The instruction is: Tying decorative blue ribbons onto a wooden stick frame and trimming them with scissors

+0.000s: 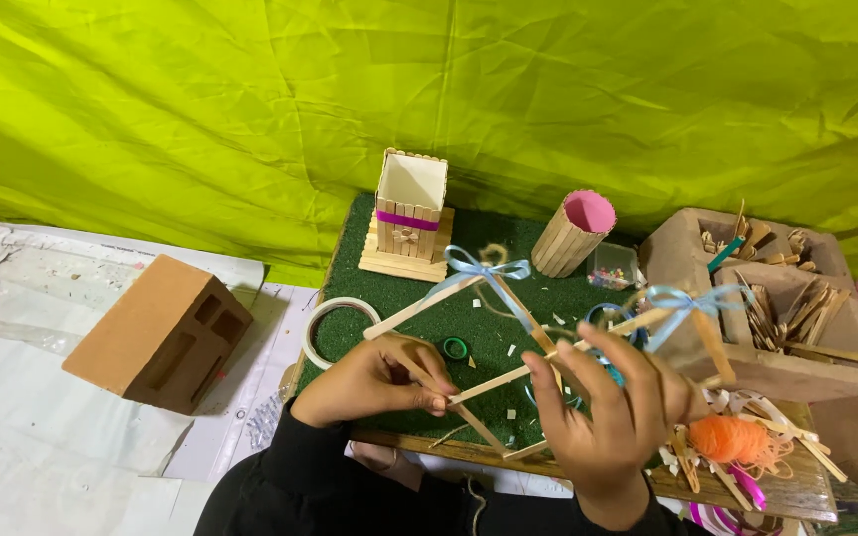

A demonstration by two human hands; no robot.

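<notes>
Nearest, both hands close on a craft-stick frame (494,347), left hand (374,382) pinching a joint, right hand (613,412) gripping the bowed side to steady it, above the green turf mat (489,238) bearing a stick box (409,213).

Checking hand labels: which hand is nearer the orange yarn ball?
Right. The right hand is just left of the orange yarn ball; the left hand is farther left.
</notes>
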